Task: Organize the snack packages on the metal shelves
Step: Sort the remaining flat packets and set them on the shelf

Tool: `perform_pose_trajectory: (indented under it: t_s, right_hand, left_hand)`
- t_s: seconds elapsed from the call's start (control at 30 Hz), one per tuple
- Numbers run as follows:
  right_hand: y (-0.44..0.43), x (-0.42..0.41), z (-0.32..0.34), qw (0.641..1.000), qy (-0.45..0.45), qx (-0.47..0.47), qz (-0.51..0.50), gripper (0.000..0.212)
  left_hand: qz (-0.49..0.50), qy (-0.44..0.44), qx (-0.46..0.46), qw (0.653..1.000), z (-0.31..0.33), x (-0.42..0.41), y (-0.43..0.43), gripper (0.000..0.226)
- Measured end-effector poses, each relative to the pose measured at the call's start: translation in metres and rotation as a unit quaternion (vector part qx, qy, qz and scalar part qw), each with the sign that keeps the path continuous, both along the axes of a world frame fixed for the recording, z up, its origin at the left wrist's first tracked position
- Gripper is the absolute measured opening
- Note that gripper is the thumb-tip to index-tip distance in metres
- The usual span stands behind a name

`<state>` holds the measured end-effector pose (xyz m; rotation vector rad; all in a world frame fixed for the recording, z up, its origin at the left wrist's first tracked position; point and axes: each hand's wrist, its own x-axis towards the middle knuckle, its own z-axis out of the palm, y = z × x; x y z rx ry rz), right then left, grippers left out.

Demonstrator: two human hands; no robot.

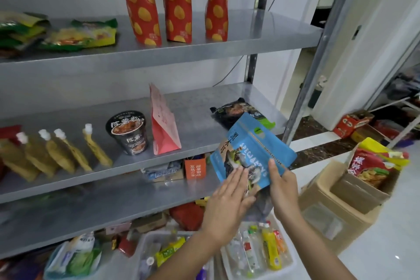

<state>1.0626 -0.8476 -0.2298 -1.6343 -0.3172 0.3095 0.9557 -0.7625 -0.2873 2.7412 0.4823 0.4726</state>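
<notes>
My right hand (pixel 284 191) pinches the blue pouch (pixel 254 143), my flat left hand (pixel 227 204) steadying it for the middle shelf (pixel 200 107).

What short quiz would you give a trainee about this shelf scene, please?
1. True or false: the right hand grips the blue pouch while the left hand lays straight fingers on its front.
2. How many tall red bags stand on the upper shelf? A two, B three, C five.
3. Fill in: the pink bag stands just right of the black noodle ____.
Key: 1 true; 2 B; 3 cup.
</notes>
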Motion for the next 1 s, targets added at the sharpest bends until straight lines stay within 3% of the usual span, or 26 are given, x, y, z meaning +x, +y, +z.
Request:
perform_pose_trajectory:
  t_s: [0.13,0.2,0.33,0.47,0.63,0.77,0.9,1.0]
  right_hand:
    - [0.032,0.025,0.017,0.999,-0.048,-0.01,-0.02,0.038]
    - [0.054,0.033,0.028,0.996,-0.088,-0.014,-0.028,0.04]
    - [0.116,0.045,0.029,0.989,-0.14,-0.048,-0.02,0.049]
    - [0.177,0.048,-0.002,0.982,-0.182,-0.055,0.02,0.036]
    - [0.216,0.05,-0.063,0.961,-0.231,-0.103,0.113,0.036]
    - [0.23,0.052,-0.068,0.948,-0.271,-0.089,0.144,0.041]
    - [0.248,0.059,-0.069,0.946,-0.244,-0.103,0.186,0.058]
    - [0.254,0.061,-0.066,0.942,-0.236,-0.109,0.212,0.057]
  left_hand:
    - [0.129,0.04,-0.012,0.991,-0.045,-0.022,0.074,0.082]
    - [0.21,0.058,0.011,0.976,-0.073,-0.038,0.116,0.081]
    - [0.309,0.103,-0.031,0.945,-0.089,-0.055,0.171,0.078]
    - [0.32,0.138,-0.05,0.936,-0.094,-0.051,0.193,0.097]
    - [0.334,0.152,-0.07,0.928,-0.1,-0.052,0.198,0.117]
    - [0.317,0.207,-0.048,0.924,-0.094,-0.049,0.198,0.105]
    - [0.317,0.256,-0.056,0.912,-0.085,-0.047,0.198,0.103]
    - [0.311,0.27,-0.053,0.91,-0.084,-0.048,0.197,0.101]
